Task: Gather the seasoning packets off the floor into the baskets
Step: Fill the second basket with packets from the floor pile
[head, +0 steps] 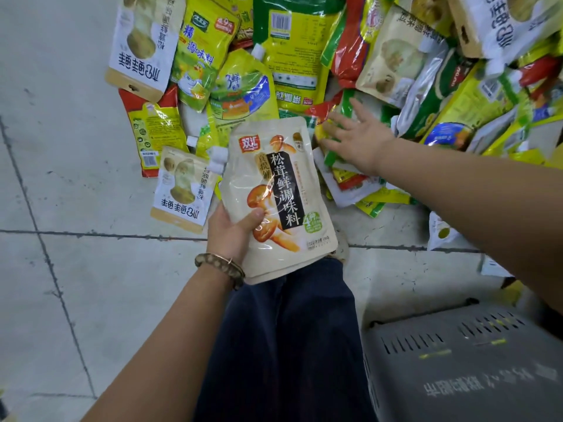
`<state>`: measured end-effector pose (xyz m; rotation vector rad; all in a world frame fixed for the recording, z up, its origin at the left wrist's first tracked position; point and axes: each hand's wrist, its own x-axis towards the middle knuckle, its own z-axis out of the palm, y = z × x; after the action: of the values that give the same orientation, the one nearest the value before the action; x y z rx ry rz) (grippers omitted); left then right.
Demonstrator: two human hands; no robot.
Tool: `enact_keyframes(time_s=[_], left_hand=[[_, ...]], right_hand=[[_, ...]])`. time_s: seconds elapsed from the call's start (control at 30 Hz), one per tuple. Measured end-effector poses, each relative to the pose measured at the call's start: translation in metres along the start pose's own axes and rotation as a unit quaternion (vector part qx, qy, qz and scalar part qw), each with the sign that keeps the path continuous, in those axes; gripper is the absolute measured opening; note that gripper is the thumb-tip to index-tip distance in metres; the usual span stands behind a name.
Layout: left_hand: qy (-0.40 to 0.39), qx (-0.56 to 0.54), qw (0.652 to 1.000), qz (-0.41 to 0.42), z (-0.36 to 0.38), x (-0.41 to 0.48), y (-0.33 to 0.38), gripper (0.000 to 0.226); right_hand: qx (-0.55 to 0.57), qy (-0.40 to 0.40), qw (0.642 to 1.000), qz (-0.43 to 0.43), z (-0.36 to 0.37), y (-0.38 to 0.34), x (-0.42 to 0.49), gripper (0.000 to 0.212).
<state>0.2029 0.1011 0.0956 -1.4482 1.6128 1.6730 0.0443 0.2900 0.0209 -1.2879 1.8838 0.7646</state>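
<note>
Now | left hand (231,236) grips mushroom seasoning pouch (274,193), centre | right hand (356,141) spread wide over packet heap (393,62), upper right | best: pinch one top packet, then grey basket (463,370).

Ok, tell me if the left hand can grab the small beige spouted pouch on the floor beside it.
Probably not yet: the left hand grips a cream mushroom-print pouch; the small beige spouted pouch lies uncovered nearby.
</note>
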Motion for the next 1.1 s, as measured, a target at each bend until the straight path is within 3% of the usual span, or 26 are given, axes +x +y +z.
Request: enact_keyframes(time_s=[0.07, 0.23, 0.4, 0.47, 0.5, 0.57, 0.6, 0.63, 0.73, 0.8, 0.87, 0.93, 1.03, 1.1], left_hand=[[0.003, -0.011, 1.000, -0.002, 0.002, 0.001, -0.001, 0.031], [-0.007, -0.021, 1.000, 0.005, 0.004, 0.003, 0.000, 0.032], [0.008, -0.001, 1.000, 0.029, 0.001, -0.002, 0.012, 0.030], [0.019, 0.006, 0.999, 0.034, -0.003, -0.006, 0.020, 0.029], [0.017, 0.008, 0.999, 0.036, -0.006, -0.011, 0.027, 0.028], [0.004, 0.006, 0.999, 0.044, -0.011, -0.021, 0.041, 0.030], [-0.002, 0.002, 0.999, 0.046, -0.012, -0.027, 0.047, 0.030], [-0.006, 0.002, 0.999, 0.046, -0.012, -0.036, 0.055, 0.027], [-0.074, 0.009, 0.996, 0.042, -0.012, -0.059, 0.077, 0.026], [-0.166, -0.009, 0.985, 0.051, -0.008, -0.080, 0.092, 0.024], [-0.244, -0.022, 0.968, 0.059, 0.003, -0.111, 0.108, 0.020], [-0.309, -0.004, 0.949, 0.061, 0.015, -0.146, 0.120, 0.020], [-0.340, 0.116, 0.929, 0.086, 0.036, -0.200, 0.124, 0.017], [-0.370, 0.159, 0.909, 0.102, 0.052, -0.238, 0.117, 0.018]], right_hand=[[0.003, 0.021, 1.000, 0.022, -0.006, -0.003, 0.006, 0.058], [0.003, 0.030, 0.999, 0.035, -0.024, 0.016, 0.005, 0.012], [0.110, 0.151, 0.982, 0.038, -0.022, 0.032, -0.039, 0.009], [0.250, 0.164, 0.948, 0.111, -0.027, 0.036, -0.069, 0.031], [0.331, 0.176, 0.910, 0.176, -0.031, 0.037, -0.084, 0.039], [0.484, 0.227, 0.784, 0.315, -0.033, 0.038, -0.114, 0.039], [0.569, 0.254, 0.690, 0.368, -0.034, 0.035, -0.129, 0.028], [0.660, 0.275, 0.571, 0.403, -0.035, 0.030, -0.144, 0.017], [0.815, 0.322, 0.192, 0.442, -0.034, -0.001, -0.188, 0.026], [0.828, 0.351, 0.008, 0.437, -0.031, -0.027, -0.218, 0.023], [0.809, 0.368, -0.128, 0.439, -0.030, -0.051, -0.250, 0.017], [0.769, 0.381, -0.233, 0.458, -0.030, -0.076, -0.285, 0.018], [0.720, 0.388, -0.349, 0.458, -0.026, -0.117, -0.346, 0.014], [0.696, 0.376, -0.412, 0.452, -0.017, -0.149, -0.387, 0.023]])
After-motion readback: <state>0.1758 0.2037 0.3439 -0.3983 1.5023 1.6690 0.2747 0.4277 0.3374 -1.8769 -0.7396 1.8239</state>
